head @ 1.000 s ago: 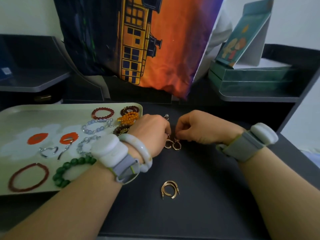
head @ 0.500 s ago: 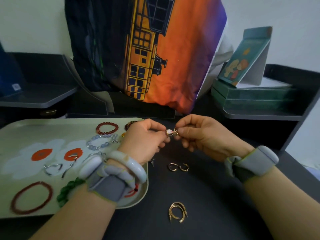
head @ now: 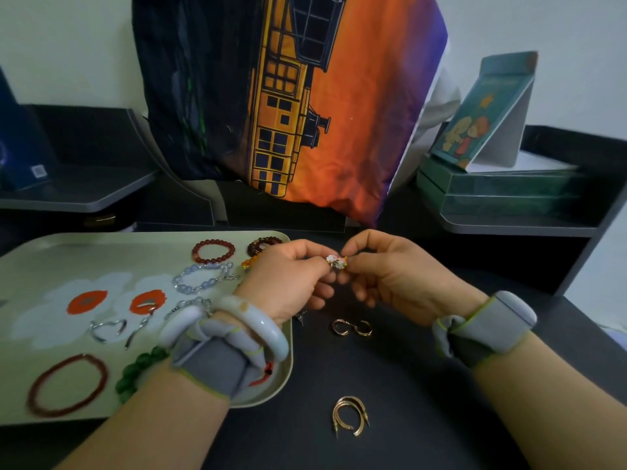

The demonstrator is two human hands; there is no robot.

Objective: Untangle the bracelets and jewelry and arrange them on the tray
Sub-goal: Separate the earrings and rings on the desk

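Dark matte counter (head: 424, 385) carries a pale green flower-printed tray (head: 51, 259) at its left edge. Left hand (head: 288, 283) and right hand (head: 390, 276) both pinch one small white-and-gold charm piece (head: 336, 261) above the counter, just right of the tray's far right corner; the left hand is nearer the tray.

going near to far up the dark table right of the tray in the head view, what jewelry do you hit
gold hoop pair lying nearest → smaller gold linked rings → small pale charm piece held above the table, pinched between left hand and right hand
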